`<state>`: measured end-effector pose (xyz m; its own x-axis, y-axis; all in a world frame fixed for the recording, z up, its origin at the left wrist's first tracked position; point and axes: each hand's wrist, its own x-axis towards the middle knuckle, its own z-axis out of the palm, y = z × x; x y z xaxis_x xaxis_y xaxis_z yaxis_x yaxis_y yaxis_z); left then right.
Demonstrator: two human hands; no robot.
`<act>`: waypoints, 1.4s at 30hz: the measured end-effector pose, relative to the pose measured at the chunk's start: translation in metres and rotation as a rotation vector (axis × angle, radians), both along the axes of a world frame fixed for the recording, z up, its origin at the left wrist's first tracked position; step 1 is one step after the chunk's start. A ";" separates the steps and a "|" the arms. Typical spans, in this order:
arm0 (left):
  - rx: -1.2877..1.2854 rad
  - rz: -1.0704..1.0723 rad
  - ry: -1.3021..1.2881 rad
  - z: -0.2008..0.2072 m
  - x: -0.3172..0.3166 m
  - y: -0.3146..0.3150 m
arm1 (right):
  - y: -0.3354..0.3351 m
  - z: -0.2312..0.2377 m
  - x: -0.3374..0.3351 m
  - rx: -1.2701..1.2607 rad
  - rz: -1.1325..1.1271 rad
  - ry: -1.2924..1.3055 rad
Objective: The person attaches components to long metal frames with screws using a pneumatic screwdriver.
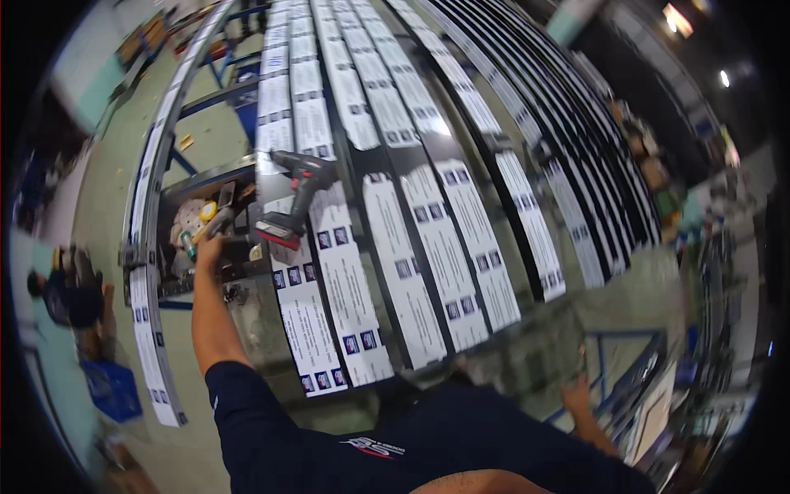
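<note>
Left grip (209,249), a bare hand: in the dark, rectangular metal tray (177,290), at its small loose items; we cannot tell how far it is closed or on what.
Just right of it: one black-and-grey cordless drill with red trim (309,185), lying battery end nearest, seemingly parked for ready reach.
Further right: long dark strips with printed white film (337,288), side by side, the film presumably guarding their faces.
Right grip (578,397): low, well apart from the drill; blurred, we cannot tell its closure or contents.
</note>
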<state>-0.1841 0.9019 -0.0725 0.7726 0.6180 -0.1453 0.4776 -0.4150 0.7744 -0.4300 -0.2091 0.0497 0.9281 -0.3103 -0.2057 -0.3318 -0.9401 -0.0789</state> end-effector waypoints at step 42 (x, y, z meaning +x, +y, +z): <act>-0.046 -0.794 -0.780 0.315 0.127 -1.024 | -0.196 0.270 0.446 1.912 0.416 0.042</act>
<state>-0.0574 -0.1218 0.2422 0.8357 -0.0858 0.5424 -0.5350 -0.3500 0.7690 0.0159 -0.4049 0.3200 0.8589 0.5113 0.0292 -0.1769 0.3498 -0.9200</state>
